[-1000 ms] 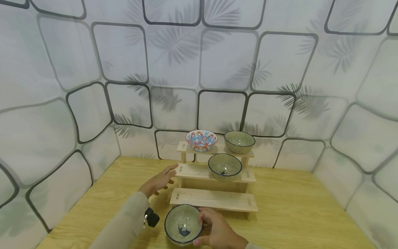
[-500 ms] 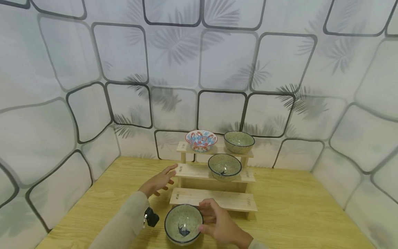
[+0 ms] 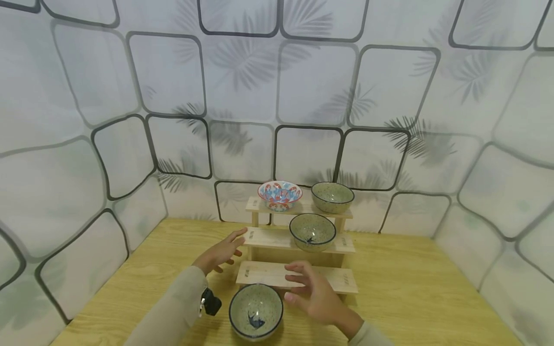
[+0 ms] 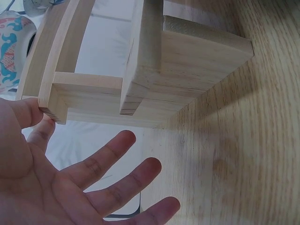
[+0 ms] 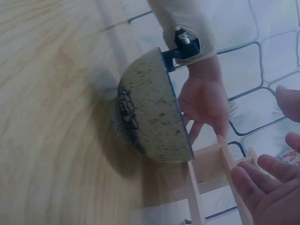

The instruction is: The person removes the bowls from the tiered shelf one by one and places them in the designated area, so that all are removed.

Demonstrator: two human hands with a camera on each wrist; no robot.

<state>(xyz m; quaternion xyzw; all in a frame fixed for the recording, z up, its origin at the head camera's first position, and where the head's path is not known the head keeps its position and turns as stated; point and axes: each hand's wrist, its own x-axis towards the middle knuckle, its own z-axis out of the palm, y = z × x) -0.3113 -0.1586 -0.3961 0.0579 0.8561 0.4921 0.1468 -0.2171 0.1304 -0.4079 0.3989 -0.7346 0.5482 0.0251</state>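
Note:
My left hand (image 3: 220,253) is at the left end of a three-tier wooden shelf stand (image 3: 264,271). In the left wrist view its thumb and index finger pinch the end of the middle tier (image 4: 49,101), while the other fingers (image 4: 129,185) are spread. A speckled green bowl (image 3: 256,310) with a dark blue rim and a blue figure inside stands upright on the table before the stand. My right hand (image 3: 318,298), fingers loosely bent and holding nothing, hovers right of that bowl, overlapping the lowest tier in the head view.
On the top tier sit a red-and-blue patterned bowl (image 3: 280,196) and a speckled green bowl (image 3: 332,199). Another green bowl (image 3: 312,233) rests on the middle tier, toward the right. A patterned curtain (image 3: 242,144) hangs behind the wood-grain table (image 3: 411,288).
My right hand has let go of the front bowl's rim and moved away to the right and forward. The bowl has stayed on the table, and my left hand has kept its place.

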